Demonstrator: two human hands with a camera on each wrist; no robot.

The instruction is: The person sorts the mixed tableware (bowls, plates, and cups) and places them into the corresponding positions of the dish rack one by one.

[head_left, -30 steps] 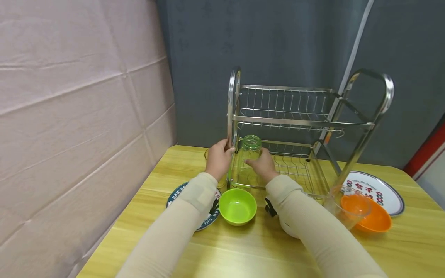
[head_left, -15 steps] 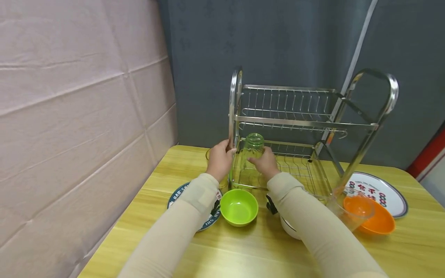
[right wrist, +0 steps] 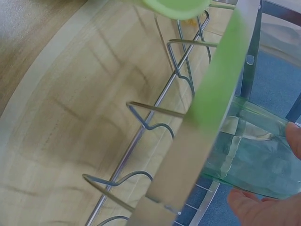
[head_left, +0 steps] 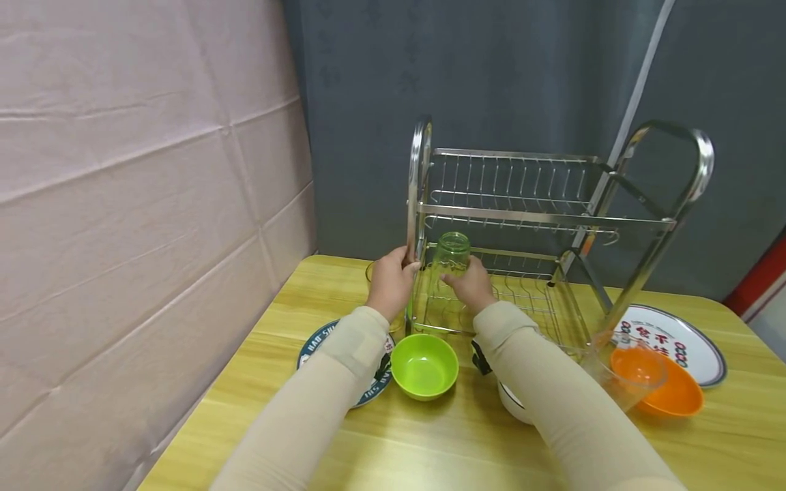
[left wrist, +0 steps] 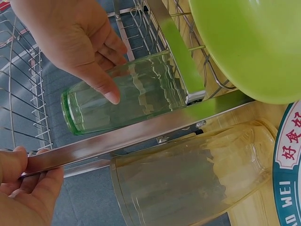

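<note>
The left hand (head_left: 388, 281) grips the dish rack (head_left: 420, 198) upright; the right hand (head_left: 471, 285) grasps the green glass (head_left: 450, 262) just beside it. Only the left wrist view reveals a yellowish glass (left wrist: 193, 181) outside the rack.

Pink fabric wall (head_left: 141, 198) at left, grey curtain (head_left: 491, 75) behind, yellow wooden table (head_left: 430, 443).

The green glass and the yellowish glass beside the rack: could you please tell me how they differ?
The green glass stands inside the dish rack's lower tier, while the yellowish glass stands outside it on the table, by the rack's left post. The right hand holds the green glass; no hand holds the yellowish glass, though the left hand grips the post next to it. Their tints differ: green against pale yellow. Both are clear, ribbed tumblers.
</note>
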